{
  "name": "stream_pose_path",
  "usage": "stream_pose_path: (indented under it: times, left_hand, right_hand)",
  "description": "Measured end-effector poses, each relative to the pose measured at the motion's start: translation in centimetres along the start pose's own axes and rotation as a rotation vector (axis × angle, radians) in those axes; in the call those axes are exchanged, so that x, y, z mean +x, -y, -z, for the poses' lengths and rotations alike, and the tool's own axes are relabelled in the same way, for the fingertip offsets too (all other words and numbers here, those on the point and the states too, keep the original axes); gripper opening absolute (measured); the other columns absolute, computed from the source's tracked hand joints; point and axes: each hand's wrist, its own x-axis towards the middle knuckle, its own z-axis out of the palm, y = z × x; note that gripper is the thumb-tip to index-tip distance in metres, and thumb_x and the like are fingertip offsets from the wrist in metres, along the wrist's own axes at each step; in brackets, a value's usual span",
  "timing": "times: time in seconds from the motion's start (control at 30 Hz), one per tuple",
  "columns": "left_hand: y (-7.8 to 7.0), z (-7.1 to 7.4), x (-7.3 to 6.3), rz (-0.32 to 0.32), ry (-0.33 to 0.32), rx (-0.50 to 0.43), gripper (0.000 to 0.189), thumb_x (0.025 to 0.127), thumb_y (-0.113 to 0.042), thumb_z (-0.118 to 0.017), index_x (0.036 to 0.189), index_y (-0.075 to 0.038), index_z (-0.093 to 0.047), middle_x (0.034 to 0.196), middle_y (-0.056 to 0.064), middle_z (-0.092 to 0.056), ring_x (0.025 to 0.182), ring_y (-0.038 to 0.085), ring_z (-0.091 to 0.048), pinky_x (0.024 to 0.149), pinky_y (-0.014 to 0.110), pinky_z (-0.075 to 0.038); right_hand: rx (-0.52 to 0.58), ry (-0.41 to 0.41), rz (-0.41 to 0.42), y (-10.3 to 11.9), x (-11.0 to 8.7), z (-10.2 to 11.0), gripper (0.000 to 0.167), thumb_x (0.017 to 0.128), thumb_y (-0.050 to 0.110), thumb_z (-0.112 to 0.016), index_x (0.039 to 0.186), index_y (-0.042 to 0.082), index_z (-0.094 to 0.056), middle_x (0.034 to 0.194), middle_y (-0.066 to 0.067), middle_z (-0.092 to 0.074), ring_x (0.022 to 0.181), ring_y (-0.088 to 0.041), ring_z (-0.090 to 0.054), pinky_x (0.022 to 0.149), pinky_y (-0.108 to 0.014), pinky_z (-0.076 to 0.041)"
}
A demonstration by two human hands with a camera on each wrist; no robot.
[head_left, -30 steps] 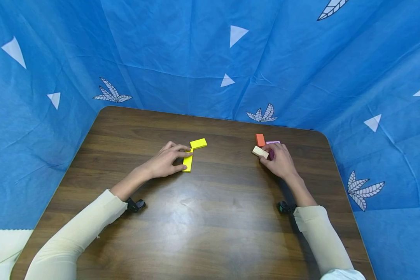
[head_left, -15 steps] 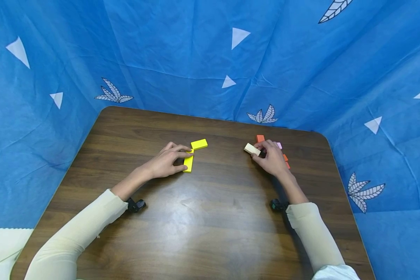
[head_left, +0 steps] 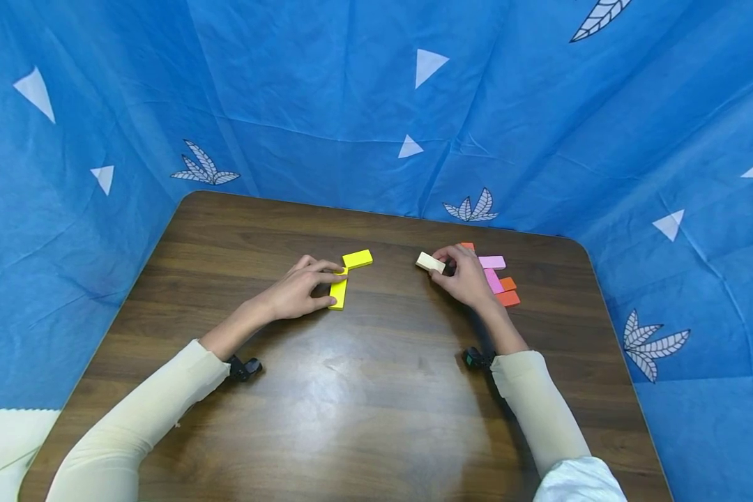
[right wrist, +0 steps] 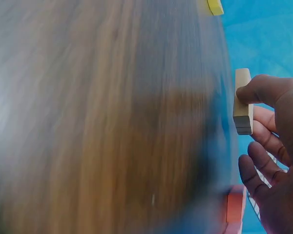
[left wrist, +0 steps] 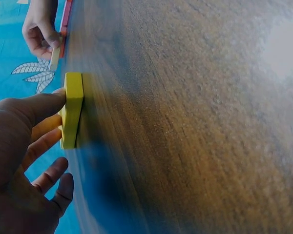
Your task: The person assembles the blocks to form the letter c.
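Note:
My left hand (head_left: 295,289) holds a yellow block (head_left: 337,295) lying on the table, with the thumb at its near end and fingers at its far end. A second yellow block (head_left: 358,259) meets that far end at an angle. In the left wrist view, thumb and fingers flank the yellow block (left wrist: 74,105). To the right, my right hand (head_left: 467,279) pinches a pale wooden block (head_left: 429,263) between thumb and fingers. The right wrist view shows this wooden block (right wrist: 242,97) held near the table's far edge, the other fingers loosely bent.
Beside the right hand lie a pink block (head_left: 492,262), another pink block (head_left: 493,281) and orange blocks (head_left: 508,298). One more orange block (head_left: 468,246) is partly hidden behind that hand. A blue curtain (head_left: 326,104) surrounds the brown wooden table (head_left: 376,390) at the back and sides.
My right hand has moved left with the pale wooden block, away from the pink and orange blocks, uncovering more of them. The left hand stays on the yellow block.

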Motion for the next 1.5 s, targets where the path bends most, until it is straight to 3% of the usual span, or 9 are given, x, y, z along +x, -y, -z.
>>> stream_pose_path:
  times: [0.73,1.17,1.5]
  left_hand:
    - [-0.1,0.1,-0.2,0.012,0.006,-0.018,0.056,0.1,-0.031,-0.079,0.152,-0.02,-0.064,0.161,0.0,-0.056,0.129,0.027,-0.047,0.107,0.052,-0.043]
    - [0.1,0.0,0.4,-0.003,-0.001,-0.031,0.055,0.1,-0.031,-0.079,0.151,-0.018,-0.065,0.161,0.0,-0.057,0.127,0.025,-0.046,0.108,0.05,-0.043]
    - [0.0,0.1,-0.1,0.007,0.005,-0.018,0.055,0.1,-0.032,-0.079,0.151,-0.017,-0.064,0.16,0.003,-0.057,0.127,0.026,-0.047,0.108,0.051,-0.043]
  right_hand:
    - [0.049,0.057,0.042,3.1,3.0,-3.4,0.031,0.091,0.022,-0.081,0.12,0.012,-0.076,0.114,-0.01,-0.068,0.105,-0.028,-0.057,0.095,-0.045,-0.047]
    - [0.049,0.107,0.043,3.9,3.9,-3.9,0.031,0.094,0.025,-0.081,0.122,0.013,-0.076,0.12,-0.009,-0.067,0.107,-0.028,-0.054,0.096,-0.044,-0.047]
    - [0.04,0.121,0.085,4.6,4.3,-4.8,0.03,0.095,0.025,-0.081,0.122,0.012,-0.076,0.118,-0.009,-0.067,0.105,-0.028,-0.054,0.094,-0.044,-0.046]
